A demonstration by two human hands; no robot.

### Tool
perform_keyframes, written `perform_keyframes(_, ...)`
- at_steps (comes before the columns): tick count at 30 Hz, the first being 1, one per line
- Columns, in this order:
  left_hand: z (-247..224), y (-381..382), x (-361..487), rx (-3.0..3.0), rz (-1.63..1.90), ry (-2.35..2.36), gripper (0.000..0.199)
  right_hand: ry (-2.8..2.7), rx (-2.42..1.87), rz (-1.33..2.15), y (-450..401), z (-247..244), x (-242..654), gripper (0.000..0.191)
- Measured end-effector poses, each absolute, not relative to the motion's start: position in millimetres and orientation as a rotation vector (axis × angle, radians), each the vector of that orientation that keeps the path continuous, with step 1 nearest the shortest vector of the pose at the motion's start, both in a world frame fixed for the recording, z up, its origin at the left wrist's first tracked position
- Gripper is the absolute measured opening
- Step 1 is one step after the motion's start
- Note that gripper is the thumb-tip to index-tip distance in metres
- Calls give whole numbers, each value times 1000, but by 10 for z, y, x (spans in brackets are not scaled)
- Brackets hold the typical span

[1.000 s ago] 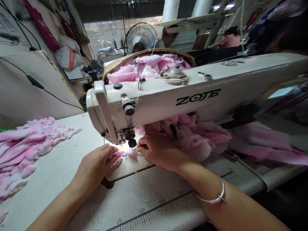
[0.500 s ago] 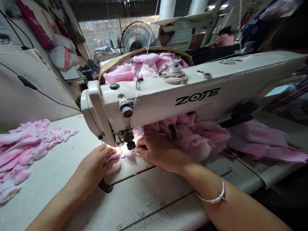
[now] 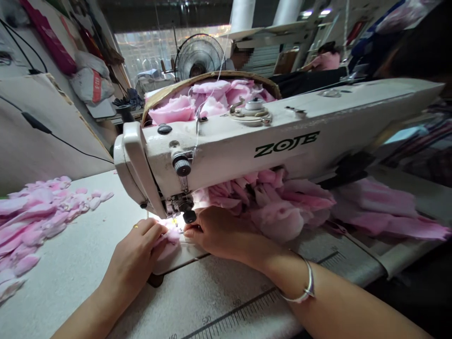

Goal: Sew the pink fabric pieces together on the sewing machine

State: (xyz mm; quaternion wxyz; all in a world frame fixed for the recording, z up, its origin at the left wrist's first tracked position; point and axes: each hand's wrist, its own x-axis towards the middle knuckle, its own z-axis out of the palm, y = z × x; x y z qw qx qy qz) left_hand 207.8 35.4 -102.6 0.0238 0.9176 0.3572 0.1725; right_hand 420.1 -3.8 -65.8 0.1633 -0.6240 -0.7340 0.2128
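Observation:
A white sewing machine (image 3: 219, 148) marked ZOJE stands across the table, its lamp lighting the needle area. Under the presser foot lies a small piece of pink fabric (image 3: 172, 236). My left hand (image 3: 136, 254) pinches this piece from the left, just in front of the needle. Close on the right of the foot, my right hand (image 3: 222, 235) is closed, thumb and fingers pressed together at the fabric's edge; its fingertips are partly hidden. Gathered pink fabric (image 3: 278, 207) bunches under the machine arm behind my right hand.
Loose pink petal-like pieces (image 3: 38, 212) lie on the table at left. Behind the machine, a container (image 3: 158, 96) holds more pink fabric. A ruler scale (image 3: 243, 301) runs along the table's front. Further back are a fan (image 3: 197, 56) and a person in pink (image 3: 325, 59).
My right hand has moved left, nearer the needle and my left hand. My left hand has shifted slightly down, still pinching the fabric. The whole view has slid a little.

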Motion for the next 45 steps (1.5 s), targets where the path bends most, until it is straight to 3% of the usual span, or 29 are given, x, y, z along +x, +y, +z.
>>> perform_keyframes(12, -961, 282, 2098, 3120, 615, 1031, 21, -2206, -1878, 96, -24, -790, 4147, 16)
perform_keyframes(22, -953, 290, 2097, 3079, 596, 1008, 25, -2261, -1820, 190, -34, -636, 4096, 20)
perform_keyframes(45, -968, 312, 2113, 2913, 633, 983, 20, -2361, -1606, 77, 81, -803, 4182, 15)
